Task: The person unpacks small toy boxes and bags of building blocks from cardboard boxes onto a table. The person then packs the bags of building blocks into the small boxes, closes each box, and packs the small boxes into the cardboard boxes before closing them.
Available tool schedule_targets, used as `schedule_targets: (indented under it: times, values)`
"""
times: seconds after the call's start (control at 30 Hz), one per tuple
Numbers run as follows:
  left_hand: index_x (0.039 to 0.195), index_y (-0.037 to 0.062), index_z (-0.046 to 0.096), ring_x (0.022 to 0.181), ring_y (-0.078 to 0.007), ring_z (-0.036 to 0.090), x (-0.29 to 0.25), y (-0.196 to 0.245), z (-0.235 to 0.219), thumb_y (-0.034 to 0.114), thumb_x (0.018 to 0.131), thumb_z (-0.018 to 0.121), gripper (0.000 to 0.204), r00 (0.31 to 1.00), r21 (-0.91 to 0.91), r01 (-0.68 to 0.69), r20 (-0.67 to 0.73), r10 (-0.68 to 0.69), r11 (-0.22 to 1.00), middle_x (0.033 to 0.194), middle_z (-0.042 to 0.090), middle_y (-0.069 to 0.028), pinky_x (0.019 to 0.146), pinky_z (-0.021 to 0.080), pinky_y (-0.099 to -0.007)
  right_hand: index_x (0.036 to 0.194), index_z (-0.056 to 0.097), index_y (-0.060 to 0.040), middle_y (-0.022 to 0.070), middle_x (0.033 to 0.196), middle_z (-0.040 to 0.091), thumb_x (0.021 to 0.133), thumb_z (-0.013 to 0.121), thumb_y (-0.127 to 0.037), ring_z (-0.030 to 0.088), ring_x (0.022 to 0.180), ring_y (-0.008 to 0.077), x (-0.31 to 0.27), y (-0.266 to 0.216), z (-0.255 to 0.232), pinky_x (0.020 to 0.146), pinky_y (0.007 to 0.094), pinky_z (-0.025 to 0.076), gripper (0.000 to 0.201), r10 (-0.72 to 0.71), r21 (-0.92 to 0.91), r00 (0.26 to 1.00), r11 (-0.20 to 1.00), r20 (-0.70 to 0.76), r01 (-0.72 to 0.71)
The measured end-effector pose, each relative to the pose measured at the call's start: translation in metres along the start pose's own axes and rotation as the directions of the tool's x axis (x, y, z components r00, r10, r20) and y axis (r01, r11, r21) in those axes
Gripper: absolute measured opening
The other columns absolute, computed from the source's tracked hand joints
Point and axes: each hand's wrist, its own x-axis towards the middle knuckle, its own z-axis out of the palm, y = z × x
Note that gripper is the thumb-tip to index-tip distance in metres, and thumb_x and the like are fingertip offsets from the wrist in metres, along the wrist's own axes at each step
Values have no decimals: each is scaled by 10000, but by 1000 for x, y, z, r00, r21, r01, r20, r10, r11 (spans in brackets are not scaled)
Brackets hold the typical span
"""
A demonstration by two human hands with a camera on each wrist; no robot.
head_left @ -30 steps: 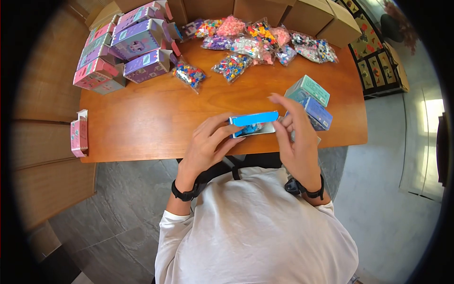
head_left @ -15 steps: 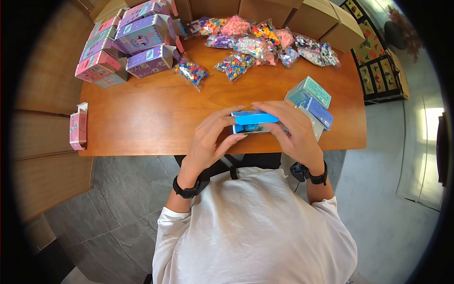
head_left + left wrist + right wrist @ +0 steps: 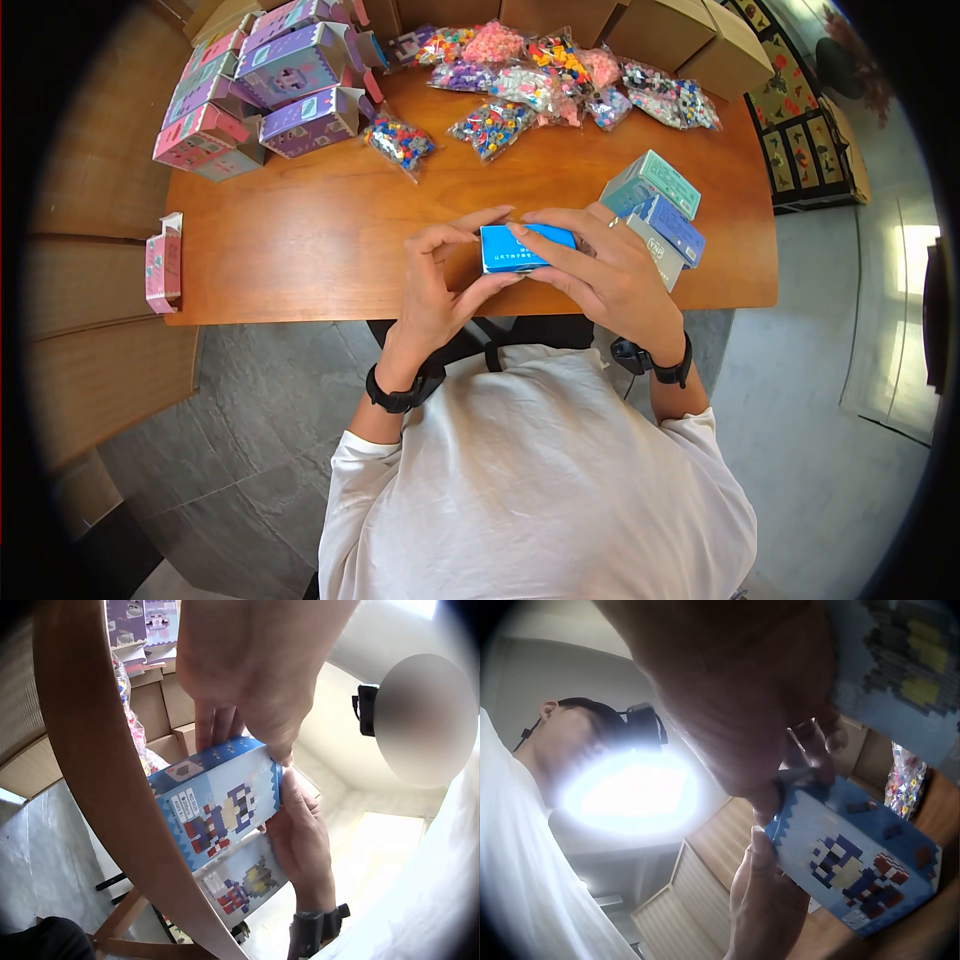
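A small blue building-block box [image 3: 498, 258] is held upright over the table's near edge, its lettered blue end facing up. My left hand [image 3: 432, 285] grips its left side, thumb at the near edge and fingers round the far side. Fingers of my right hand [image 3: 620, 270] lie across the lid, and its thumb pinches the near edge at the right. In the left wrist view, a pixel figure is printed on the blue box [image 3: 225, 810]. The same printed side of the box [image 3: 855, 870] shows in the right wrist view.
Right of my hands stand a teal box [image 3: 652, 188], a blue-purple box [image 3: 672, 230] and a grey box [image 3: 655, 252]. Bags of coloured bricks [image 3: 495, 128] lie at the back. Pink and purple boxes [image 3: 290, 70] are stacked back left; a pink box [image 3: 163, 265] stands at the left edge.
The box's blue flap has folded down over the opening, hiding the bag inside. My right hand has moved left from beside the box onto its lid.
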Motion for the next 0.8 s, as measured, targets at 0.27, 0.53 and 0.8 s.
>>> schedule_targets:
  times: [0.27, 0.53, 0.8]
  values:
    - [1248, 45, 462, 1178, -381, 689, 2, 1, -4, 93, 837, 851, 568, 995, 203, -85, 65, 74, 975, 1309, 657, -282, 947, 577, -427, 1336, 695, -104, 49, 1150, 683, 828, 797, -221, 555, 838, 224, -1, 3, 7, 699, 338, 491, 532, -98, -141, 995, 986, -36, 92]
    - [1175, 39, 620, 1129, -373, 702, 4, 6, -4, 98, 821, 845, 424, 996, 189, -71, 64, 60, 979, 1328, 661, -224, 923, 582, -414, 1352, 676, -75, 52, 1171, 682, 843, 781, -260, 551, 846, 235, 1, 0, 2, 761, 368, 481, 551, -141, -227, 990, 963, 24, 143]
    - [1114, 85, 751, 1076, -325, 709, 6, 14, -8, 139, 790, 849, 342, 991, 393, -115, 110, 77, 912, 1301, 679, -166, 889, 584, -407, 1288, 711, -74, 61, 1253, 686, 766, 836, -268, 584, 916, 238, -3, -8, -33, 800, 377, 480, 571, -102, -216, 989, 973, -103, 78]
